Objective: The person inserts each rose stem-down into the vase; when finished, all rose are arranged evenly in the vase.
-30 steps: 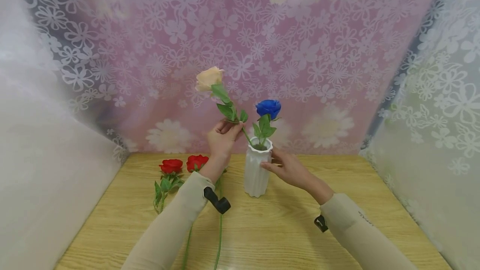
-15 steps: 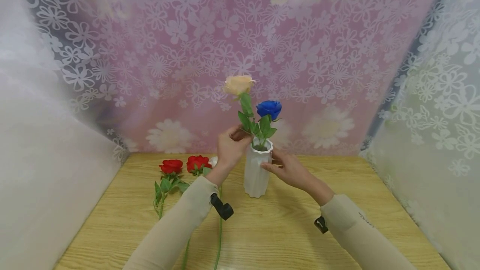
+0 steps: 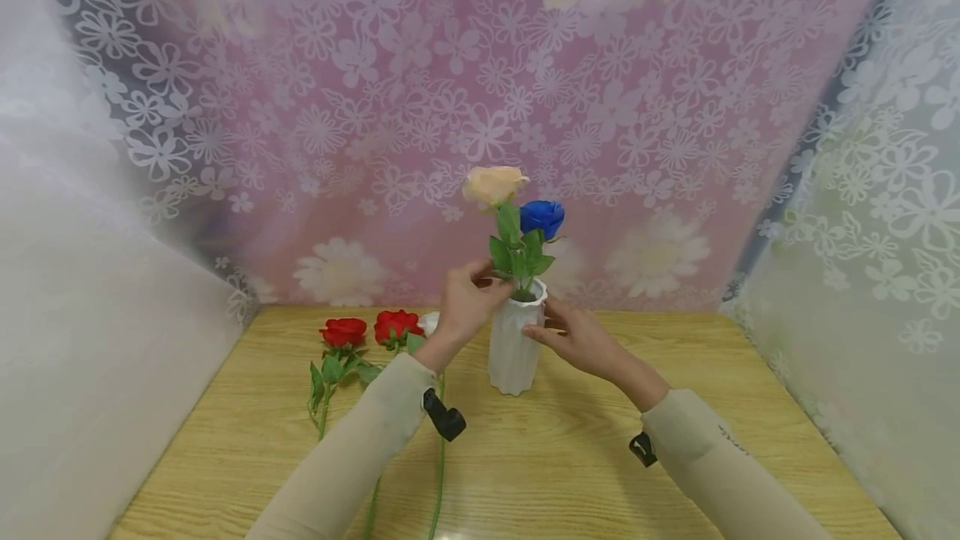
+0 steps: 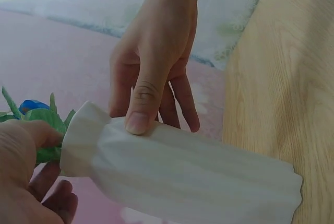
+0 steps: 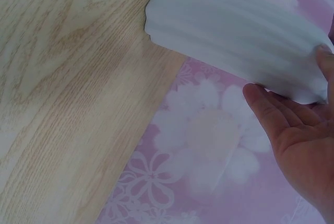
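Note:
A white fluted vase (image 3: 513, 355) stands upright on the wooden table. A blue rose (image 3: 543, 218) rises from its mouth, and a cream rose (image 3: 495, 185) stands beside it with its lower stem in the vase. My left hand (image 3: 468, 305) pinches the cream rose's stem among the leaves, right at the rim; leaves partly hide those fingertips. From the right side, my right hand (image 3: 581, 342) holds the vase's upper part. Its thumb (image 4: 138, 122) lies on the near wall in the left wrist view, with the other fingers (image 5: 266, 106) around the far side.
Two red roses (image 3: 344, 332) (image 3: 397, 327) and a white flower (image 3: 429, 322) lie on the table (image 3: 570, 473) at left, their stems running toward the front edge under my left arm. A pink floral curtain (image 3: 375, 107) hangs behind the table.
My left hand has moved right and down with the cream rose, bringing its stem deeper into the vase and its bloom close to the blue rose. The right hand stays on the vase.

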{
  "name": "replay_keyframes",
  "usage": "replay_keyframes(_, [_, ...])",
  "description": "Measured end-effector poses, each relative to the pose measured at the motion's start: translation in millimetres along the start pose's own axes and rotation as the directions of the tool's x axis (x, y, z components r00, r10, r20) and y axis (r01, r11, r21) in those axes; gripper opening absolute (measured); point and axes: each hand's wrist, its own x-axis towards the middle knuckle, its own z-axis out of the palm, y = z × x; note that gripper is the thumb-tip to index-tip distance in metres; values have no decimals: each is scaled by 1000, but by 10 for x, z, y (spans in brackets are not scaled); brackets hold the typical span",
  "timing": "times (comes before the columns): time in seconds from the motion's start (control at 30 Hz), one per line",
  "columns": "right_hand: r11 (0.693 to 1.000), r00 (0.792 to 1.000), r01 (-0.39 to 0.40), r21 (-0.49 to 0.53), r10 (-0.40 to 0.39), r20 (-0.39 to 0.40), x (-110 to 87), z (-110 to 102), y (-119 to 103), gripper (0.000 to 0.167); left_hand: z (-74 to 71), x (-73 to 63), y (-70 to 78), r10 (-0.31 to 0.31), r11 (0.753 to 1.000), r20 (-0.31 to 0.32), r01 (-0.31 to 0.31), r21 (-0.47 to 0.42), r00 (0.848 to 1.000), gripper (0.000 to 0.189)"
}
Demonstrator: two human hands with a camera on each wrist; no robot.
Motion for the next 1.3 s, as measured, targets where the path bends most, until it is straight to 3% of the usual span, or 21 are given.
replay_keyframes(0.27, [1000,1000,12,-13,-12,-3,5,2,-3,75,-27,5,-41,7,992,72,-16,126,997,39])
replay_keyframes(0.37, [1000,1000,15,-11,-15,-3,5,2,-1,75,-55,0,-66,-32,991,102,19,131,994,46])
replay_keyframes(0.5, [1000,1000,18,-13,-18,1,8,6,9,75,-142,-35,-104,-109,993,190,98,64,976,58])
replay_keyframes(0.67, [1000,1000,14,-15,-14,1,10,9,8,75,-298,-85,-169,-103,993,304,113,-18,947,72])
replay_keyframes(0.73, [1000,1000,10,-12,-10,0,8,7,3,75,-365,-110,-188,-112,992,305,122,-15,946,71])
replay_keyframes(1.0, [999,1000,-28,-21,28,11,1,-11,-34,79,-707,-247,-257,-173,981,170,186,-64,970,51])
replay_keyframes(1.3, [999,999,-35,-25,36,9,-5,-8,-34,79,-1201,-452,-559,-310,915,172,343,-214,935,51])
